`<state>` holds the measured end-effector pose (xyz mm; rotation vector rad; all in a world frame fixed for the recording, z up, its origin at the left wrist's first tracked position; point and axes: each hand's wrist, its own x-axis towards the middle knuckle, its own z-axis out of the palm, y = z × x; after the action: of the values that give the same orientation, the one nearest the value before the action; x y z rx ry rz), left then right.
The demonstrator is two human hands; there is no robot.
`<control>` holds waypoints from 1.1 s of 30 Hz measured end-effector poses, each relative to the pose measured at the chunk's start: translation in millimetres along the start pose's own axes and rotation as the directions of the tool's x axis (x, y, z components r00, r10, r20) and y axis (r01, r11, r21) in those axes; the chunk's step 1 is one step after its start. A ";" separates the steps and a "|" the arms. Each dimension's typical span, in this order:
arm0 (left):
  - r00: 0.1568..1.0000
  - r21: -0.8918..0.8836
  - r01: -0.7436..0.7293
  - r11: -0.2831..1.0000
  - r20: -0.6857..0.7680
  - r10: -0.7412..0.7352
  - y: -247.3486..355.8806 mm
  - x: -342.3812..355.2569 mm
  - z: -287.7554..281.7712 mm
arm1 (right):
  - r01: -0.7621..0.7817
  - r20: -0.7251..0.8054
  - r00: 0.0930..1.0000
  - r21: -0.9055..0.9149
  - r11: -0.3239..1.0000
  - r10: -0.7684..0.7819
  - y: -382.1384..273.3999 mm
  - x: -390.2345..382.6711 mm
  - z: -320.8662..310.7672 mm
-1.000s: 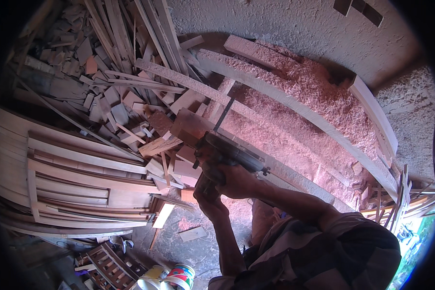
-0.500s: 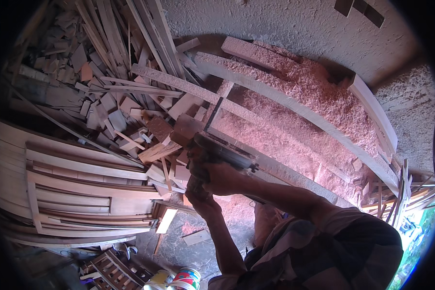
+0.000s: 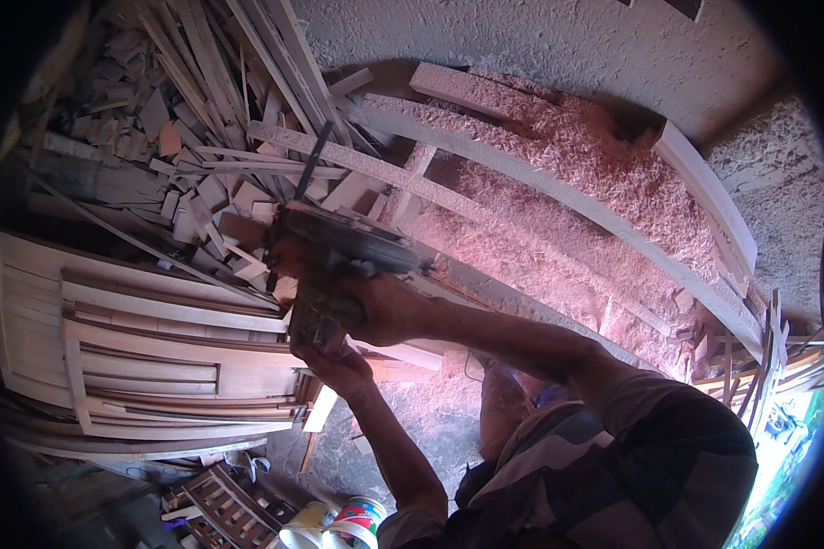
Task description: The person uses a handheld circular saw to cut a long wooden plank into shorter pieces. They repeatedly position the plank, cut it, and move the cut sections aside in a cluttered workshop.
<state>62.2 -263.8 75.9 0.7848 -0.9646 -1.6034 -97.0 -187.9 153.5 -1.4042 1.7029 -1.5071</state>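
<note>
Both my hands grip a dark electric planer [image 3: 352, 242] with a long flat metal sole and a thin dark bar sticking up from its far end. My right hand [image 3: 380, 306] is closed around its body on the near side. My left hand [image 3: 334, 364] holds its lower part, fingers wrapped and partly hidden. The tool is tilted and a little blurred, in front of the scrap pile and the left end of a long timber beam [image 3: 513, 297]. Whether it touches the wood, I cannot tell.
Curved wooden beams [image 3: 558, 188] lie across pink wood shavings [image 3: 595, 151] by the wall. Offcuts [image 3: 192, 210] and long strips [image 3: 284, 69] pile up at the far left. A panelled wooden door [image 3: 37, 320] lies at left. Buckets [image 3: 355, 522] and a slatted rack [image 3: 224, 512] stand below.
Both hands have moved left with the planer, carrying it from the beam area toward the scrap pile. Its dark bar has shifted left too. The view has shifted slightly.
</note>
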 end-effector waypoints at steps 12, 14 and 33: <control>0.836 0.275 0.279 0.920 0.401 -0.374 -80.4 -234.4 78.2 | -0.359 -0.329 0.895 -0.128 0.925 0.302 -58.7 -267.4 -169.3; 0.641 0.361 0.306 0.881 0.606 -0.471 -88.7 -271.9 91.3 | -0.463 -0.413 0.818 -0.060 0.884 0.400 -72.1 -319.7 -190.5; -0.313 0.342 -0.551 0.761 0.761 -0.568 -179.0 -571.0 147.3 | -0.846 -0.871 0.240 0.029 0.532 0.429 -61.2 -723.9 -207.1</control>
<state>-15.4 341.8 -7.4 -0.7291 -3.0580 -1.6210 18.2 554.3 72.5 0.2174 2.8531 -1.2426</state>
